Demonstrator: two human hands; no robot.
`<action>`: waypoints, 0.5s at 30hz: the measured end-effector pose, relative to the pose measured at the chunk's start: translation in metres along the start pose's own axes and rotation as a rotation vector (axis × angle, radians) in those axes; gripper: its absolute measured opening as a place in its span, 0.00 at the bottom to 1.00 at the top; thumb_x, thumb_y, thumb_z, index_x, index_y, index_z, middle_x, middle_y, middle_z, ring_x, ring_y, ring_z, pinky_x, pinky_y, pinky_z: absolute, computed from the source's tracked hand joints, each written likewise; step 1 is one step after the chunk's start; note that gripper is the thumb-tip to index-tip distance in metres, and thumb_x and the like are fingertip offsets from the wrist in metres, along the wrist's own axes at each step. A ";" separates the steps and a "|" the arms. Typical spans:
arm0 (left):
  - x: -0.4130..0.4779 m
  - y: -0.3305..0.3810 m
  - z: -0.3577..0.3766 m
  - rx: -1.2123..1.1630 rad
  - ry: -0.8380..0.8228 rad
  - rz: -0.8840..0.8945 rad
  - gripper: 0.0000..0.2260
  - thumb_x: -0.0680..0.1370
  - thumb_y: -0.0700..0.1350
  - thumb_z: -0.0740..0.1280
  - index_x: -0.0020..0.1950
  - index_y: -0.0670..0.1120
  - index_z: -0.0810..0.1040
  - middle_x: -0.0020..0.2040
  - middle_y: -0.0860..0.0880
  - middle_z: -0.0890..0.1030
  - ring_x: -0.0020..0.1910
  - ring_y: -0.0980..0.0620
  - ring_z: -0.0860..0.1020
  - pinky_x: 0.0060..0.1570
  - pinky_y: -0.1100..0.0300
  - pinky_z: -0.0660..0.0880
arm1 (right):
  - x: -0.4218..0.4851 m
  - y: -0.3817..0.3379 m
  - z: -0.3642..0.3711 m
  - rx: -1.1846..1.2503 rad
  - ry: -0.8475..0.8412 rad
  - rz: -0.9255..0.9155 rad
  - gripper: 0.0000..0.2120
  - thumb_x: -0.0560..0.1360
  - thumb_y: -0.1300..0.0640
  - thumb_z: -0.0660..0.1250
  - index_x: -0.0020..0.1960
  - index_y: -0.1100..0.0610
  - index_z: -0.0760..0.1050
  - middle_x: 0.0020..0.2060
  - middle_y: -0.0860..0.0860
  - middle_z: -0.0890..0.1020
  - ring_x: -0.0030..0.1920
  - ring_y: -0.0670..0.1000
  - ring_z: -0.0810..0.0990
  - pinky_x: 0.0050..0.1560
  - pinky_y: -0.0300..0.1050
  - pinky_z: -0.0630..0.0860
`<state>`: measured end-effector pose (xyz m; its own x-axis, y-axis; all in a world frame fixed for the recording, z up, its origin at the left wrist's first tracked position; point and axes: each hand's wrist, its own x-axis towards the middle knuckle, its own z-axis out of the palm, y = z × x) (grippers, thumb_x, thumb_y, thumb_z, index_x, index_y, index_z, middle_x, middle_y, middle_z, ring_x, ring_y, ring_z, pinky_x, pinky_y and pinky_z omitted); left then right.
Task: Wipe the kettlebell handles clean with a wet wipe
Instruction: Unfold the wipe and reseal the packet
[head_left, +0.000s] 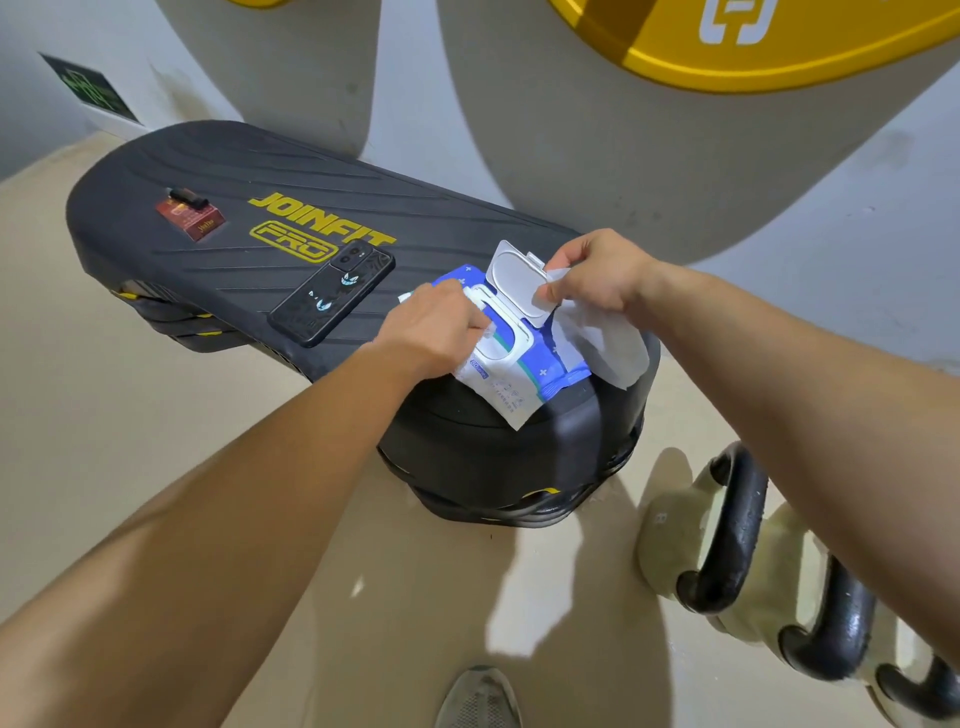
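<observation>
A blue and white wet wipe pack (519, 374) lies on the right end of a black step platform (249, 234), its white flip lid (519, 278) standing open. My left hand (436, 325) presses down on the pack beside the opening. My right hand (592, 273) pinches a white wet wipe (608, 345) that hangs down over the pack's right side. Pale kettlebells with black handles stand on the floor at the lower right: the nearest handle (737, 525) and a second handle (836, 623) behind my right forearm.
A black phone (332, 291) lies on the platform's middle, a red box with a black lighter (189, 213) at its far left. Grey machine shrouds with a yellow ring (779, 57) rise behind. My shoe (478, 699) is on the beige floor.
</observation>
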<state>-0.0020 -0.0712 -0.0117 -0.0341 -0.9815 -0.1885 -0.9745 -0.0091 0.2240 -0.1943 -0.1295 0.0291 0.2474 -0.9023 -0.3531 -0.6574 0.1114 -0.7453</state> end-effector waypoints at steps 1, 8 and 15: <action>0.002 0.003 -0.001 -0.037 0.011 -0.019 0.12 0.80 0.45 0.62 0.53 0.57 0.85 0.52 0.49 0.78 0.50 0.43 0.75 0.49 0.53 0.75 | -0.001 -0.001 0.000 -0.001 -0.003 -0.004 0.10 0.70 0.62 0.79 0.39 0.53 0.78 0.38 0.53 0.79 0.37 0.54 0.76 0.43 0.46 0.78; 0.007 0.022 0.007 -0.312 0.275 -0.309 0.08 0.75 0.44 0.71 0.51 0.44 0.77 0.47 0.46 0.79 0.47 0.43 0.77 0.49 0.51 0.77 | 0.000 0.000 -0.003 0.026 -0.007 0.003 0.09 0.70 0.62 0.79 0.40 0.54 0.79 0.40 0.54 0.80 0.39 0.54 0.75 0.45 0.46 0.77; 0.001 0.030 0.016 -0.394 0.278 -0.255 0.10 0.75 0.39 0.62 0.47 0.51 0.80 0.48 0.49 0.83 0.48 0.45 0.80 0.51 0.51 0.79 | -0.005 0.002 -0.002 0.034 -0.005 -0.036 0.09 0.70 0.61 0.79 0.48 0.60 0.84 0.40 0.54 0.82 0.37 0.54 0.77 0.41 0.44 0.77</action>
<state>-0.0345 -0.0691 -0.0206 0.3046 -0.9518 -0.0363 -0.7856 -0.2726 0.5554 -0.1979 -0.1260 0.0307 0.2743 -0.9038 -0.3284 -0.6233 0.0930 -0.7764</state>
